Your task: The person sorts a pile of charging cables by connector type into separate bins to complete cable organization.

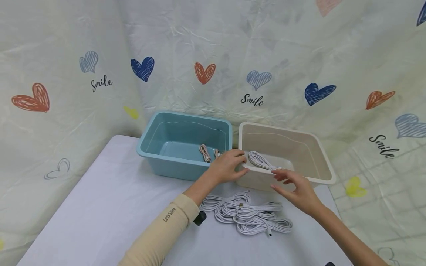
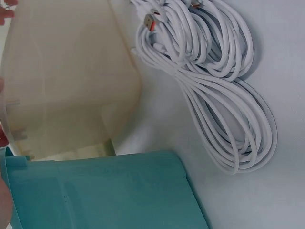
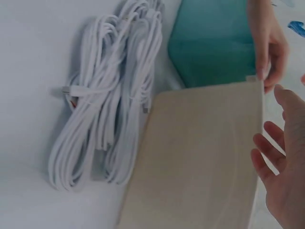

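Observation:
My left hand (image 1: 229, 166) is at the near left corner of the beige bin (image 1: 286, 130), fingers loosely bent at its rim; whether they touch it is hard to tell. Just outside that bin's front rim, my right hand (image 1: 297, 190) has its thumb and fingers apart, with nothing between them. A coiled white cable (image 1: 259, 160) lies inside the beige bin. Several more bundled white cables (image 1: 249, 212) overlap on the table in front, one showing a USB plug (image 2: 149, 22). In the right wrist view, the left hand (image 3: 270, 50) appears beyond the bin corner.
To the left, the teal bin (image 1: 176, 160) stands beside the beige one and contains small pinkish cable bundles (image 1: 205, 153), partly hidden by the left hand. Both bins sit on a white-covered table (image 1: 110, 207) against a heart-printed curtain (image 1: 179, 44).

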